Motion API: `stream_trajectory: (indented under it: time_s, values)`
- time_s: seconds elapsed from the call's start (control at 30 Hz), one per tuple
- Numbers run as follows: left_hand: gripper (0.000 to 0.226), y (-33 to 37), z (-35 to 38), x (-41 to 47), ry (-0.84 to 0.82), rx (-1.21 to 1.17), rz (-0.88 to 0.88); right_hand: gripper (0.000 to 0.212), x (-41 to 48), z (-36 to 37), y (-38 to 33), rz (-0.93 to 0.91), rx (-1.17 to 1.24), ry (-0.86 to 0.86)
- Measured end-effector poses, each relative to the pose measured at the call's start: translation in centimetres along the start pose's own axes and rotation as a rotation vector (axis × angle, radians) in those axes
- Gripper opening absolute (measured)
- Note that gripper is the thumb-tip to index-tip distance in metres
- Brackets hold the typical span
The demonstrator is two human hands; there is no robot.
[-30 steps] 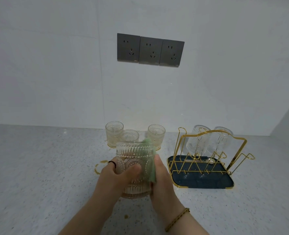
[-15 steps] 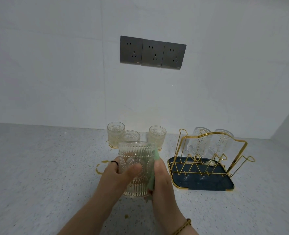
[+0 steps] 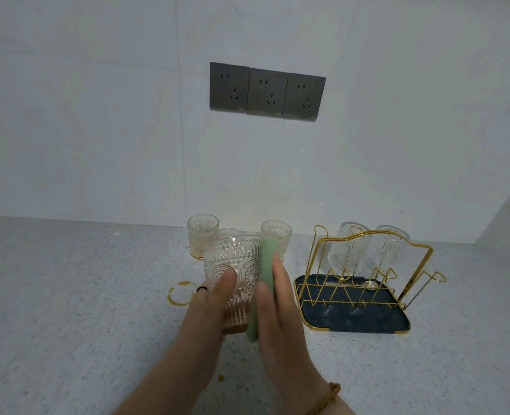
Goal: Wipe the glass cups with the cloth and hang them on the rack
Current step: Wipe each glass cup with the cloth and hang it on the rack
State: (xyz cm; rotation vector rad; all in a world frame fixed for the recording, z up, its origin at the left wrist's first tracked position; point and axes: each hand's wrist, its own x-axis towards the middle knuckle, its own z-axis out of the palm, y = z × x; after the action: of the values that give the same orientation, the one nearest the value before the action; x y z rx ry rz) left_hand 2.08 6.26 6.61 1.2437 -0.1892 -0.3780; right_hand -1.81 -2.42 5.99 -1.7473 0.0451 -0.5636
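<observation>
Wiping one embossed glass cup, held above the near counter

My left hand (image 3: pixel 214 298) is closed round the glass cup (image 3: pixel 232 265); my right hand (image 3: pixel 277 307), fingers flat, presses the green cloth (image 3: pixel 264 265) to its right wall. Rigid, fragile, probably slick: grip the ribbed wall, not the rim. Rack (image 3: pixel 367 283) right; no legible writing

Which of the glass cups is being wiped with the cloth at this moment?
The cup in the left hand, nearest the camera. The right hand presses the green cloth on its side. The other cups stand by the wall or hang on the rack.
</observation>
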Motion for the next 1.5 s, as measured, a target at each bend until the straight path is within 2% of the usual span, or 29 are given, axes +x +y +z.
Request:
stream_trajectory:
  time_s: [0.07,0.1,0.13,0.23,0.27,0.3,0.33,0.43,0.5,0.57,0.63,0.7,0.77,0.87,0.9,1.0,1.13,1.2,1.27,1.33,1.4,1.5]
  values:
    - [0.046,0.1,0.0,0.0,-0.069,-0.018,0.033,0.046,0.8,-1.0,-0.5,0.215,0.207,-0.118]
    - [0.044,0.3,0.1,-0.1,-0.090,-0.024,0.049,0.046,0.9,-1.1,-0.3,0.233,0.218,-0.133]
    - [0.043,0.4,0.0,-0.2,-0.103,-0.042,0.044,0.047,0.5,-0.6,-0.2,0.203,0.179,-0.117]
    - [0.052,0.7,-0.7,-0.3,-0.146,-0.054,0.016,0.056,-1.1,1.6,0.6,-0.186,-0.186,0.043]
    - [0.051,0.7,-0.9,-0.4,-0.155,-0.050,0.027,0.056,-1.3,1.9,0.9,-0.270,-0.257,0.053]
    - [0.049,0.8,-1.0,-0.4,-0.148,-0.059,0.032,0.058,-1.1,1.8,0.9,-0.273,-0.269,0.033]
    - [0.046,0.8,-1.1,-0.6,-0.145,-0.068,0.030,0.059,-0.7,1.6,0.2,-0.201,-0.219,-0.005]
    - [0.039,0.7,-0.8,-1.0,-0.117,-0.079,0.045,0.047,1.1,-0.1,-0.8,0.179,0.268,-0.165]
    - [0.045,0.7,-0.7,-1.3,-0.090,-0.053,0.040,0.045,1.4,-0.5,-0.9,0.275,0.389,-0.191]
    - [0.040,0.8,-0.9,-1.4,-0.055,-0.057,0.045,0.047,0.1,0.4,-0.8,0.201,0.303,-0.156]
    - [0.036,1.2,-1.3,-1.3,-0.075,-0.057,0.064,0.057,-1.7,1.8,-0.6,-0.048,0.014,-0.058]
    - [0.043,1.3,-1.8,-1.4,-0.105,-0.048,0.078,0.060,-2.4,2.6,0.3,-0.231,-0.185,-0.012]
    - [0.045,1.3,-2.1,-1.7,-0.118,-0.052,0.096,0.058,-1.7,2.2,-0.5,-0.148,-0.100,-0.059]
    - [0.058,1.0,-1.9,-2.2,-0.136,-0.025,0.089,0.051,-0.1,0.7,-1.8,0.184,0.352,-0.197]
    - [0.058,0.9,-1.8,-2.2,-0.130,-0.012,0.078,0.053,0.1,0.4,-1.8,0.230,0.420,-0.210]
    - [0.045,0.8,-1.9,-2.2,-0.111,-0.059,0.067,0.055,-1.1,0.8,-1.4,0.205,0.336,-0.161]
    - [0.052,1.1,-2.3,-2.4,-0.126,-0.115,0.053,0.079,-3.1,2.6,-0.4,0.026,0.121,-0.073]
    - [0.052,1.2,-2.5,-2.5,-0.128,-0.088,0.062,0.067,-2.6,2.2,-1.1,0.054,0.196,-0.107]
    - [0.060,1.4,-2.4,-2.7,-0.139,-0.002,0.074,0.054,-1.5,1.4,-1.5,0.193,0.343,-0.150]
    - [0.072,1.3,-2.2,-2.8,-0.132,0.047,0.059,0.055,-0.8,0.9,-1.3,0.271,0.405,-0.129]
    - [0.078,1.2,-1.9,-2.9,-0.101,0.083,0.036,0.050,-0.8,1.0,-1.4,0.289,0.414,-0.055]
    - [0.085,1.0,-1.6,-2.6,-0.007,0.188,0.046,0.035,-1.3,0.9,-1.5,0.221,0.386,0.005]
